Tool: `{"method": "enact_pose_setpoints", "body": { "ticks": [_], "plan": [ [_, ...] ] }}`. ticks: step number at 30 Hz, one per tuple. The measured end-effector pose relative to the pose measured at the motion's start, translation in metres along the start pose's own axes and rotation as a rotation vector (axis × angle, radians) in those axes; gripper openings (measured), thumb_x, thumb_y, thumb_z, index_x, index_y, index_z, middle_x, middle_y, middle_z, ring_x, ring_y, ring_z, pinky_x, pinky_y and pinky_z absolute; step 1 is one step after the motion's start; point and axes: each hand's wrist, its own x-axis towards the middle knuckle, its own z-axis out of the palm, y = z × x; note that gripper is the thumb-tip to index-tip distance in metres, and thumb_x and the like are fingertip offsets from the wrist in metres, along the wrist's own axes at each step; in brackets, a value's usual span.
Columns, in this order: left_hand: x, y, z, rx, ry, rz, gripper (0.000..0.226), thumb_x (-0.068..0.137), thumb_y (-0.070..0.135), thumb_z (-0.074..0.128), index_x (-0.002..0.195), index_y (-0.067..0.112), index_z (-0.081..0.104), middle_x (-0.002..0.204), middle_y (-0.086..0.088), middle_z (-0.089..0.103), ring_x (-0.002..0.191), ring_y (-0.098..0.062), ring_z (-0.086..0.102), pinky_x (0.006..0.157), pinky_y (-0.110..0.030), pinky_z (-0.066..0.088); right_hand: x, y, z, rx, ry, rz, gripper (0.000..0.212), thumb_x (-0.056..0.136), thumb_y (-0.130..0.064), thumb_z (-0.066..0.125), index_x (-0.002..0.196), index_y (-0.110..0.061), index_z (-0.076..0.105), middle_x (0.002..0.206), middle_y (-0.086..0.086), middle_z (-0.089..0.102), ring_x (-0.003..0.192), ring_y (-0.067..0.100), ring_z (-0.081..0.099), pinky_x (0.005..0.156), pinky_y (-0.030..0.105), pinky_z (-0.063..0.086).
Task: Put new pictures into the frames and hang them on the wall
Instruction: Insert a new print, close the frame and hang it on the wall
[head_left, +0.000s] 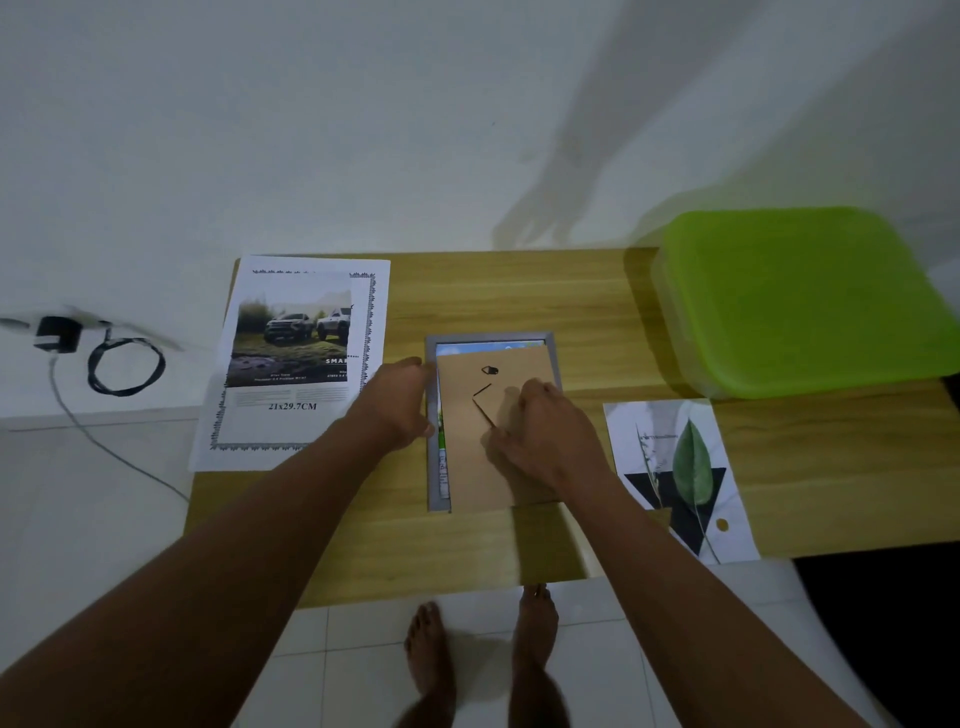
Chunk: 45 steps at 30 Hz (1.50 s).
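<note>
On the wooden table (363, 545), as the head camera showed it, a grey frame (432, 467) lay face down near the middle. A brown backing board (467, 467) rested on top of it. The board was not seated: it sat shifted toward the near right, its lower edge past the bottom rail. A strip of a coloured picture showed along the top and left sides.

The left hand (400, 400) was at the left rail with its fingers curled around the edge, holding the frame steady. The right hand (540, 426) lay on the board beside the cut-out stand flap, fingers bent and tips down. Whether they pinched the flap or only pressed could not be told.

A large car print (301, 364) lay loose to the left and a leaf print (680, 478) loose to the right, neither in a frame. A green lid (800, 301) sat at the far right corner. A black charger (57, 335) with a coiled cable lay off the table on the left.

Judging by this, the work looked early. One frame was open at the back, and whether the picture inside was old or new was unclear. The board had yet to be closed up, and nothing hung on the visible wall (311, 130).
</note>
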Motion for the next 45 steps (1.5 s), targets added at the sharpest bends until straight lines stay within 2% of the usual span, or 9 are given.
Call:
{"method": "enact_pose_setpoints", "body": {
  "ticks": [10, 18, 23, 26, 31, 36, 39, 42, 45],
  "plan": [
    [0.012, -0.003, 0.007, 0.058, -0.058, -0.049, 0.078, 0.061, 0.035, 0.088, 0.128, 0.014, 0.054, 0.113, -0.006, 0.062, 0.113, -0.031, 0.051, 0.092, -0.043, 0.05, 0.006, -0.001, -0.001, 0.028, 0.003, 0.009, 0.049, 0.084, -0.048, 0.063, 0.114, -0.011, 0.051, 0.109, 0.004, 0.057, 0.091, 0.022, 0.058, 0.069, 0.03, 0.041],
    [0.011, -0.004, 0.008, 0.011, -0.039, -0.071, 0.082, 0.061, 0.032, 0.089, 0.131, 0.012, 0.051, 0.116, -0.009, 0.062, 0.115, -0.032, 0.051, 0.091, -0.042, 0.051, 0.003, 0.003, -0.007, 0.136, 0.012, 0.048, 0.05, 0.082, -0.049, 0.066, 0.116, -0.015, 0.051, 0.112, 0.001, 0.059, 0.088, 0.018, 0.055, 0.072, 0.03, 0.043],
    [0.009, -0.004, 0.005, -0.034, -0.023, -0.075, 0.079, 0.06, 0.027, 0.09, 0.128, 0.013, 0.053, 0.113, -0.011, 0.063, 0.104, -0.028, 0.057, 0.084, -0.034, 0.051, 0.002, 0.001, -0.011, 0.173, -0.007, 0.028, 0.053, 0.082, -0.048, 0.068, 0.121, -0.016, 0.051, 0.123, 0.001, 0.06, 0.101, 0.02, 0.059, 0.083, 0.034, 0.05],
    [0.007, -0.002, 0.003, -0.063, -0.017, -0.078, 0.08, 0.058, 0.024, 0.091, 0.129, 0.014, 0.054, 0.113, -0.011, 0.064, 0.1, -0.028, 0.059, 0.083, -0.033, 0.052, 0.001, 0.001, -0.01, 0.181, -0.021, 0.014, 0.053, 0.082, -0.049, 0.068, 0.12, -0.017, 0.051, 0.126, 0.0, 0.059, 0.103, 0.02, 0.059, 0.084, 0.035, 0.05],
    [0.006, 0.0, 0.0, -0.062, -0.005, -0.086, 0.072, 0.059, 0.023, 0.091, 0.121, 0.012, 0.057, 0.109, -0.012, 0.065, 0.096, -0.028, 0.06, 0.076, -0.03, 0.048, 0.002, 0.002, -0.01, 0.176, -0.017, 0.02, 0.053, 0.082, -0.05, 0.068, 0.12, -0.017, 0.051, 0.116, 0.0, 0.06, 0.098, 0.019, 0.058, 0.081, 0.033, 0.05],
    [0.003, 0.003, -0.002, -0.073, -0.002, -0.085, 0.074, 0.058, 0.022, 0.092, 0.122, 0.011, 0.057, 0.109, -0.012, 0.066, 0.096, -0.029, 0.061, 0.079, -0.032, 0.05, 0.004, 0.002, -0.009, 0.214, -0.014, 0.039, 0.053, 0.083, -0.052, 0.067, 0.12, -0.018, 0.051, 0.131, -0.002, 0.059, 0.108, 0.019, 0.056, 0.088, 0.035, 0.049],
    [0.003, 0.003, -0.003, -0.081, 0.002, -0.078, 0.072, 0.058, 0.02, 0.091, 0.121, 0.011, 0.058, 0.109, -0.011, 0.067, 0.098, -0.029, 0.061, 0.078, -0.03, 0.048, 0.003, 0.002, -0.009, 0.215, -0.011, 0.038, 0.053, 0.084, -0.051, 0.067, 0.12, -0.016, 0.051, 0.125, 0.001, 0.061, 0.107, 0.021, 0.057, 0.086, 0.034, 0.049],
    [0.002, 0.004, -0.003, -0.088, -0.003, -0.082, 0.069, 0.061, 0.021, 0.09, 0.12, 0.01, 0.057, 0.107, -0.012, 0.065, 0.098, -0.03, 0.059, 0.074, -0.028, 0.043, 0.005, 0.0, -0.005, 0.118, -0.025, 0.044, 0.052, 0.082, -0.051, 0.067, 0.117, -0.015, 0.052, 0.112, 0.002, 0.062, 0.097, 0.021, 0.059, 0.075, 0.033, 0.047],
    [0.002, 0.005, -0.003, -0.089, -0.007, -0.086, 0.073, 0.061, 0.022, 0.09, 0.125, 0.01, 0.056, 0.111, -0.013, 0.065, 0.103, -0.031, 0.058, 0.078, -0.031, 0.045, 0.009, -0.002, 0.0, 0.039, -0.02, 0.052, 0.054, 0.081, -0.051, 0.066, 0.116, -0.013, 0.051, 0.109, 0.004, 0.06, 0.092, 0.022, 0.059, 0.071, 0.031, 0.042]
  ]
}}
